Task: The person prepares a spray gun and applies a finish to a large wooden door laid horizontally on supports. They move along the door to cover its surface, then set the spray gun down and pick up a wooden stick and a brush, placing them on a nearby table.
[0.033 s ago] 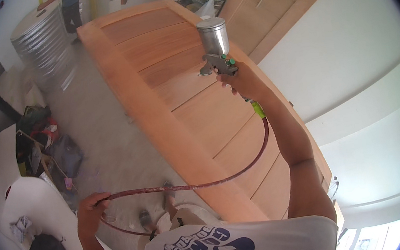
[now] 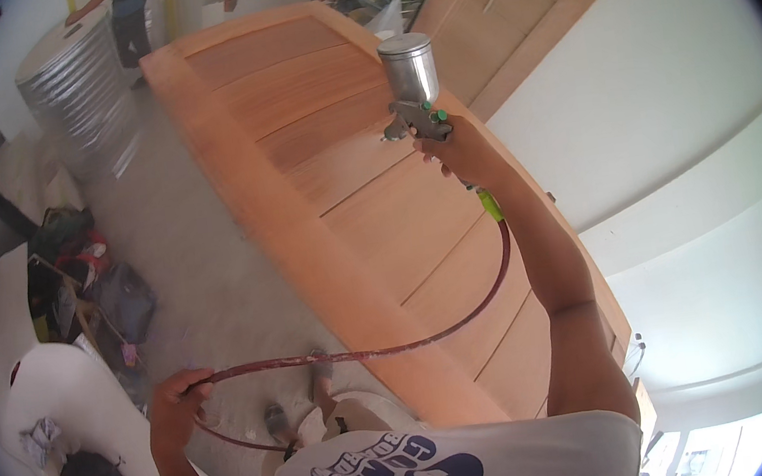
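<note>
The right hand (image 2: 461,154) has its fingers clamped on a grey metal spray gun (image 2: 421,121) topped by a silver cylindrical cup (image 2: 411,69), over the big orange-brown wooden panel (image 2: 245,174) near its far right edge; beyond its left edge, the left hand's (image 2: 173,404) fingers close round a dark-red rubbery hose (image 2: 394,348)

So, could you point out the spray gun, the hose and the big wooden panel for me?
Spray gun (image 2: 422,119): head view, on its metal body, just below the cup.
Hose (image 2: 348,356): head view, on the dark red stretch between the two hands.
Wooden panel (image 2: 400,236): head view, on its flat face near the middle.
</note>
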The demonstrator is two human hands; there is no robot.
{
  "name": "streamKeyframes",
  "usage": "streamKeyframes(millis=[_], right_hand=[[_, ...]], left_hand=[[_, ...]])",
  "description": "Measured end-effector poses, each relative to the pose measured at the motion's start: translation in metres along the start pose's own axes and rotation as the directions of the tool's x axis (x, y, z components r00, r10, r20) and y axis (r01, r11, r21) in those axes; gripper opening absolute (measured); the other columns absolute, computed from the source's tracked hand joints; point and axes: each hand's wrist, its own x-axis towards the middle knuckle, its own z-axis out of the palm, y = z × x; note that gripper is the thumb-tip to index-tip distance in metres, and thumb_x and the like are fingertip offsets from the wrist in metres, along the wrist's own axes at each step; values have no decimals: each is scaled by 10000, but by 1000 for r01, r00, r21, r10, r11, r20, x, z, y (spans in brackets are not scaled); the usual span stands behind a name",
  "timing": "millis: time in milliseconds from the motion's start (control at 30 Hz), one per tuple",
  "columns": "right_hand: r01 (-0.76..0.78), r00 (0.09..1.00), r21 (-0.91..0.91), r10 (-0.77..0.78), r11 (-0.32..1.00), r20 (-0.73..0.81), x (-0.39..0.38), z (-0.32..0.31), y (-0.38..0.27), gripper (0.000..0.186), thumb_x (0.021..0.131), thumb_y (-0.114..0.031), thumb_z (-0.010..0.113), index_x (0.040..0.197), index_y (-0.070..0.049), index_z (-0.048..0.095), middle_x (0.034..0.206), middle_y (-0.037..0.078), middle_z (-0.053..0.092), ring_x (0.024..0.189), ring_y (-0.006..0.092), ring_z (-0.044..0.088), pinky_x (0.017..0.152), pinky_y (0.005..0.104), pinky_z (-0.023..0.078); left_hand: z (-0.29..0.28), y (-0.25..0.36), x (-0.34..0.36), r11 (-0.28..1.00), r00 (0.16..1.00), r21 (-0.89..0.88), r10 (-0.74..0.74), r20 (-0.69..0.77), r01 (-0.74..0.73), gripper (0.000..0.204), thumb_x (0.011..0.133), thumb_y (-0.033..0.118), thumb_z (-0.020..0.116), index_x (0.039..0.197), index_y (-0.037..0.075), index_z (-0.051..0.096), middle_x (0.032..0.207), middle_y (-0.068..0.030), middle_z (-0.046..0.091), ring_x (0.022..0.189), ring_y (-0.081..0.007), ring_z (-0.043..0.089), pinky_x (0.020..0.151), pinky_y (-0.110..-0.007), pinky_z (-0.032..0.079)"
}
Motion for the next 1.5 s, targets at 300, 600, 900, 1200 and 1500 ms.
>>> streamKeyframes(millis=[300, 600, 900, 1200, 1500], right_hand=[[-7, 942, -262, -82, 965, -326, 119, -116, 155, 401, 884, -176, 686, 1232, 5, 605, 931, 186, 704, 795, 309, 698, 713, 399, 552], [-139, 823, -544, -209, 828, -529, 174, -180, 240, 409, 880, -153, 676, 1250, 4, 602, 985, 217, 712, 933, 366, 705, 806, 440, 561], [-51, 976, 66, 63, 997, -206, 64, -125, 119, 243, 889, -189, 696, 995, 13, 615, 757, 68, 628, 517, 113, 522, 480, 260, 448], [-22, 999, 197, 13, 980, 50, -36, -9, 4, 204, 883, -173, 712, 950, 1, 628, 794, 69, 653, 575, 112, 575, 492, 258, 453], [-1, 949, 415, -131, 910, 288, -157, 98, -74, 275, 917, -134, 704, 1099, 56, 621, 988, 110, 687, 821, 164, 673, 592, 291, 588]], left_hand=[[115, 85, 44, 998, 980, -67, 15, 200, -1, 308, 890, -14, 646, 1197, -22, 665, 1002, -82, 651, 774, -123, 624, 566, -262, 575], [166, 116, 79, 988, 950, -132, 111, 291, -75, 293, 917, 15, 632, 1206, -32, 652, 1057, -103, 650, 801, -133, 627, 584, -283, 597], [96, 62, 66, 999, 996, 16, 41, 77, -42, 255, 879, 48, 686, 1117, -43, 690, 909, -71, 676, 684, -122, 612, 558, -262, 524], [4, -54, -3, 996, 990, -24, -78, 115, 82, 252, 853, 72, 721, 1088, -17, 709, 852, -48, 675, 654, -113, 604, 595, -260, 499], [-50, -160, -84, 901, 958, 388, 89, 271, -194, 273, 872, 110, 713, 1129, 19, 703, 1001, -93, 693, 907, -221, 651, 820, -362, 532]])
